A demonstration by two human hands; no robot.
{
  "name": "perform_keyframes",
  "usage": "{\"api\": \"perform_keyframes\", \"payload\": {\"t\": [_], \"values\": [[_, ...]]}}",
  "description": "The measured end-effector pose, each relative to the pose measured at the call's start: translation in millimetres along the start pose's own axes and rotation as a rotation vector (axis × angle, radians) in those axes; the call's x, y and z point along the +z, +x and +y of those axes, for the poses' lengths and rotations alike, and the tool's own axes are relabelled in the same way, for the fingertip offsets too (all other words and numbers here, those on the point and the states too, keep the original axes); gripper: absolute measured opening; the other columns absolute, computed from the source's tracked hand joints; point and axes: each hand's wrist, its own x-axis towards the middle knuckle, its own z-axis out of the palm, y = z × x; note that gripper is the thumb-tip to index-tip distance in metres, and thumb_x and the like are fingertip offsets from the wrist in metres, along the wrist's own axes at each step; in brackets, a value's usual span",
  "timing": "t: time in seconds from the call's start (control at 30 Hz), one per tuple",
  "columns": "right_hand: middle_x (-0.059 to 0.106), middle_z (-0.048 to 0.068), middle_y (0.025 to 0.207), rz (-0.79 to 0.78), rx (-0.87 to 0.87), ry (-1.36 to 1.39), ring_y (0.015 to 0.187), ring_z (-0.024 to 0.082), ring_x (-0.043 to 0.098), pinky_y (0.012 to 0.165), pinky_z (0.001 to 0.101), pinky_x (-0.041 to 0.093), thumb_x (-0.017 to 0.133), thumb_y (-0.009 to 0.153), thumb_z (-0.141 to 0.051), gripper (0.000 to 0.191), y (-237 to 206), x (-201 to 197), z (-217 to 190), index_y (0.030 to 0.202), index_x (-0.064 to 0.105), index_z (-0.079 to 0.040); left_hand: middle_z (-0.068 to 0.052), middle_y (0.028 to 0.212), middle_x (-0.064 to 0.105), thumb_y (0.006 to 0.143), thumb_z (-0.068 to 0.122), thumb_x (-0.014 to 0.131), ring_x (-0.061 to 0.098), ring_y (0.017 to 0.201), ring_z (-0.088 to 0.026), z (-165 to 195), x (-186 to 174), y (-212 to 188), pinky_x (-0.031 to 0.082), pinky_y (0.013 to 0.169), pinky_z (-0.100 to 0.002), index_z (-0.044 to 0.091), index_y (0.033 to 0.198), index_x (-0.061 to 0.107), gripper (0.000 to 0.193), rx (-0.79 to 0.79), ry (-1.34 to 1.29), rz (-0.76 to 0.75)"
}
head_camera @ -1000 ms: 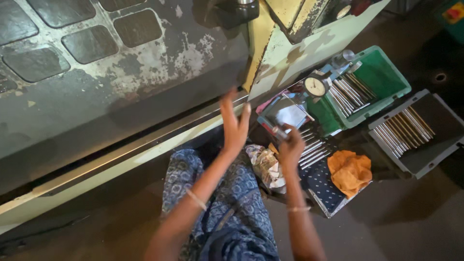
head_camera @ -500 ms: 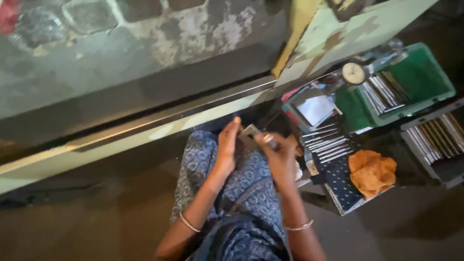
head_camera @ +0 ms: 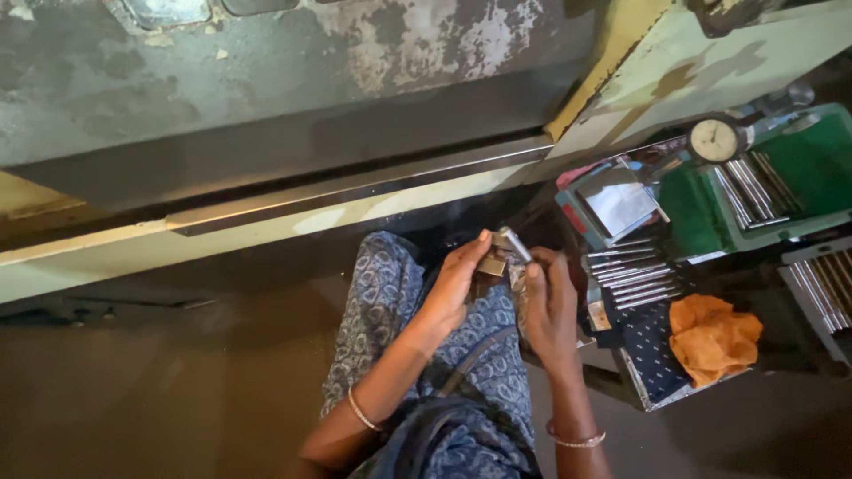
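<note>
Left hand [head_camera: 457, 284] cups a small brass block [head_camera: 491, 263]; right hand [head_camera: 550, 306] pinches a steel pin [head_camera: 515, 244] against it. I'd keep the pin square, pressure light.

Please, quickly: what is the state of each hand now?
Left hand: closed on a small metal part.
Right hand: closed on the same part.

Open floor [head_camera: 133, 399] lies left of the hands [head_camera: 501, 288]; trays of metal rods [head_camera: 635, 275] (apparently loose) crowd the right.
</note>
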Motion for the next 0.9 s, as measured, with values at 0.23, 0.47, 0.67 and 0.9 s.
{"api": "perform_keyframes", "payload": {"t": [0.23, 0.47, 0.67, 0.9], "values": [[0.060, 0.016, 0.092, 0.016, -0.273, -0.356, 0.082, 0.032, 0.058, 0.070, 0.0421, 0.042, 0.050, 0.112, -0.022, 0.022, -6.5, 9.2, 6.2, 0.119, 0.060, -0.003, 0.000, 0.084, 0.070, 0.103, 0.036, 0.061, 0.062, 0.068, -0.009, -7.2, -9.9, -0.1, 0.045, 0.056, -0.022, 0.010, 0.105, 0.073, 0.029, -0.116, -0.088, -0.099], [0.055, 0.000, 0.078, -0.332, 0.189, 0.162, 0.071, 0.010, 0.048, 0.060, 0.0301, 0.041, 0.046, 0.111, -0.030, 0.034, -5.0, -15.9, 16.1, 0.119, 0.063, -0.002, 0.001, 0.093, 0.070, 0.101, 0.031, 0.067, 0.061, 0.083, -0.005, 4.1, -3.2, 4.5, 0.047, 0.072, -0.020, 0.006, 0.107, 0.075, 0.027, -0.020, 0.120, -0.168], [0.057, -0.002, 0.072, -0.272, 0.267, 0.261, 0.059, 0.006, 0.049, 0.051, 0.0230, 0.038, 0.078, 0.088, -0.020, 0.036, -1.0, -4.1, 33.4, 0.116, 0.068, 0.000, 0.002, 0.094, 0.069, 0.100, 0.031, 0.069, 0.061, 0.087, -0.005, 12.9, 5.0, -1.8, 0.048, 0.079, -0.021, 0.003, 0.104, 0.073, 0.029, 0.112, 0.216, -0.191], [0.060, -0.003, 0.067, -0.139, 0.289, 0.285, 0.055, 0.004, 0.049, 0.049, 0.0239, 0.036, 0.082, 0.086, -0.019, 0.024, -4.8, 4.2, 44.7, 0.083, 0.069, 0.002, -0.004, 0.094, 0.073, 0.101, 0.037, 0.066, 0.067, 0.087, -0.010, 17.6, 5.5, 0.0, 0.053, 0.078, -0.024, 0.002, 0.101, 0.073, 0.035, 0.153, 0.155, -0.190]]}}
